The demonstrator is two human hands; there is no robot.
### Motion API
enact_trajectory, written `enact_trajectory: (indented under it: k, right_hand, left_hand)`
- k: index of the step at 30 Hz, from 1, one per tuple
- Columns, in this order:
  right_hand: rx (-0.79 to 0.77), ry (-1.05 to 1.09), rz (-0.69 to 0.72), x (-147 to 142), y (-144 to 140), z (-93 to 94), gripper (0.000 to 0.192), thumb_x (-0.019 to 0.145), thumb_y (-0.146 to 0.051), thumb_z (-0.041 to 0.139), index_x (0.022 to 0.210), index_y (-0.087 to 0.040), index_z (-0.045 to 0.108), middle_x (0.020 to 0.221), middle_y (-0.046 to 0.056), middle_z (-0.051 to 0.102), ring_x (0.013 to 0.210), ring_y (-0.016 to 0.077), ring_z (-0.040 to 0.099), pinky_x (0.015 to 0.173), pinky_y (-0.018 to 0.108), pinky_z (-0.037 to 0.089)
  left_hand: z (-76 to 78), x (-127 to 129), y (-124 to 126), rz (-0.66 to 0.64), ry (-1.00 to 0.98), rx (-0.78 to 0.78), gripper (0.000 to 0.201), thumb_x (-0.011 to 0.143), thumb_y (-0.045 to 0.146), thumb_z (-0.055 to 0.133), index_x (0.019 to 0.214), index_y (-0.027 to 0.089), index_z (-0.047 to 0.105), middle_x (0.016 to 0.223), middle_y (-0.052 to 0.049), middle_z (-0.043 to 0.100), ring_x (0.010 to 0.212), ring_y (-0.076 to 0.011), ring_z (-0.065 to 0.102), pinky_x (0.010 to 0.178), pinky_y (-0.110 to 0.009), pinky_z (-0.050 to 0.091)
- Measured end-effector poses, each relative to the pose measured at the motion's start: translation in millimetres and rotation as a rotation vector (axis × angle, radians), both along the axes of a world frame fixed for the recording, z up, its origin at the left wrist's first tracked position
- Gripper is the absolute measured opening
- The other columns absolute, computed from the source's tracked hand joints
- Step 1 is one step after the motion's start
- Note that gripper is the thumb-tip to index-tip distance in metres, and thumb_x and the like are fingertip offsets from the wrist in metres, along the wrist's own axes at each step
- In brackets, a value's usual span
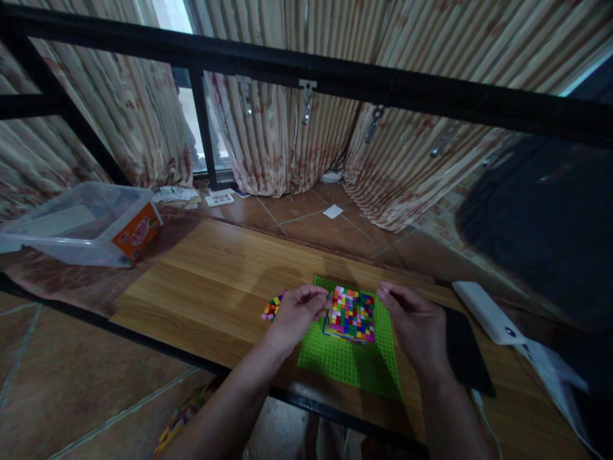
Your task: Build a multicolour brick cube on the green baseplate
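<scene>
Nearby: loose bricks [272, 306] left, phone [462, 348] right; hands [297, 313] [414, 322] pinching brick block [351, 314] edges.

Both forearms extended forward; left hand [295, 314] and right hand [416, 322] palms down, fingers [316, 295] curled inward.

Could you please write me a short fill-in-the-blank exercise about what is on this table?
1. The block of multicoloured bricks sits on a baseplate of the colour ____.
2. The loose pile of small bricks lies beside the ____ hand.
3. The right hand touches the block's ____ edge.
4. The clear plastic tub stands at the table's far ____ corner.

Missing words: green; left; right; left
</scene>
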State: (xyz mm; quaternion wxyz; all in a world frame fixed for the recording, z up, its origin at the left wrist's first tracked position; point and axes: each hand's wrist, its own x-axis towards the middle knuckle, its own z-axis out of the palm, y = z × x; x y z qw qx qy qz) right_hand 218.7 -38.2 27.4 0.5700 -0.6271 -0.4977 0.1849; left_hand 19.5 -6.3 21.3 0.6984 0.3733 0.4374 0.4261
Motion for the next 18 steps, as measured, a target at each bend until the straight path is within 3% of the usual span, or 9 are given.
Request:
enact_trajectory:
  k: [6, 13, 18]
  right_hand:
    - [-0.031, -0.140, 0.098, 1.0, -1.3, -1.0, 0.019, 0.078, -0.034, 0.067, 0.090, -0.021, 0.074, 0.089, 0.005, 0.070, 0.083, 0.0202, 0.065, 0.074, 0.033, 0.051]
    - [-0.072, -0.150, 0.070, -4.2, -0.7, -4.2, 0.017, 0.077, -0.034, 0.067, 0.085, -0.019, 0.069, 0.078, 0.002, 0.067, 0.069, 0.0171, 0.062, 0.066, 0.030, 0.049]
    - [-0.087, -0.257, 0.140, -5.1, -0.8, -7.1, 0.015, 0.080, -0.034, 0.063, 0.082, -0.020, 0.069, 0.080, 0.002, 0.066, 0.072, 0.0175, 0.062, 0.066, 0.029, 0.048]
  left_hand:
    - [-9.3, 5.1, 1.9, -0.022, 0.095, 0.086, 0.009, 0.076, 0.020, 0.061, 0.080, 0.015, 0.068, 0.073, -0.002, 0.067, 0.068, -0.0116, 0.060, 0.066, -0.023, 0.045]
    - [-16.7, 4.1, 4.2, -0.070, 0.194, 0.221, 0.014, 0.078, 0.025, 0.059, 0.084, 0.016, 0.068, 0.075, -0.002, 0.067, 0.071, -0.0132, 0.060, 0.066, -0.024, 0.046]
    - [-17.9, 4.5, 5.0, -0.084, 0.207, 0.243, 0.013, 0.077, 0.024, 0.059, 0.082, 0.016, 0.068, 0.073, -0.002, 0.066, 0.067, -0.0123, 0.058, 0.063, -0.023, 0.044]
